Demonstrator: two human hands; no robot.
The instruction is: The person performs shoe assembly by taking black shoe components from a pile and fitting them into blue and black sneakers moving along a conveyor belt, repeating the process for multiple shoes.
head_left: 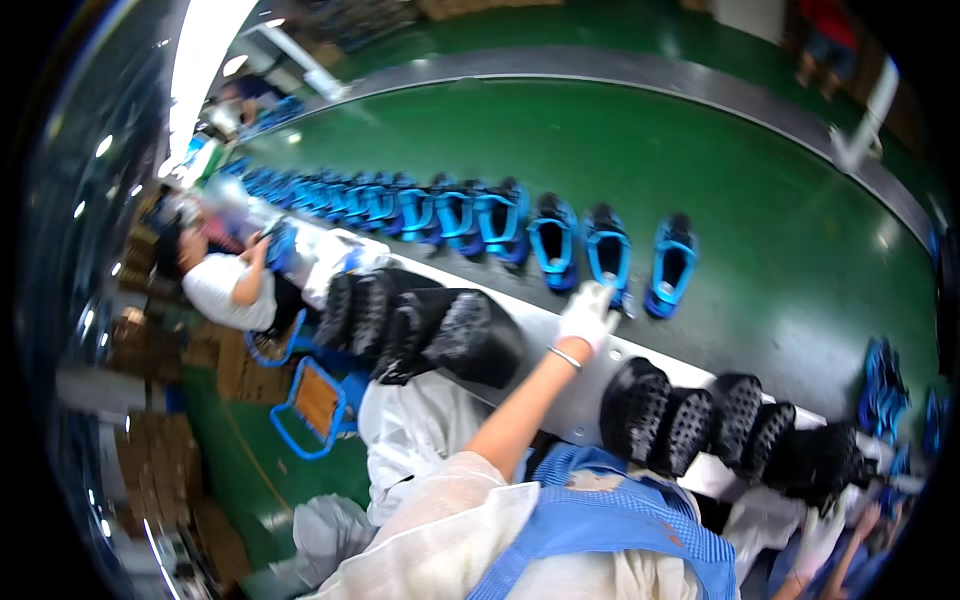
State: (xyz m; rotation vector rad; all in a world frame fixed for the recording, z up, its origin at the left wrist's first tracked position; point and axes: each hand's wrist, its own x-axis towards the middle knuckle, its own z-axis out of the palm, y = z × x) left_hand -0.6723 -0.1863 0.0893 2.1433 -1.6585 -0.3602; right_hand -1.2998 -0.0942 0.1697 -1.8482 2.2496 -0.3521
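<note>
My left hand (590, 316), in a white glove with a band at the wrist, reaches over the table edge. Its fingers close at the heel of a blue and black shoe (605, 240), which stands on the green surface; blur softens the fingertips. Just right of it stands another blue shoe (674, 262). Leftward runs a long row of similar shoes (455, 215), heels toward me. Black studded pieces like shoe soles (640, 412) stand on the near ledge, right of my forearm. More black textured pieces (465, 330) lie left of it. My right hand is not in view.
A seated person (235, 285) handles a shoe at the left. A gloved hand (822, 540) and a bare hand (866, 520), seemingly another worker's, show at lower right. More blue shoes (882, 390) stand at far right. Blue-framed stools (318, 405) and cartons (160, 465) are left.
</note>
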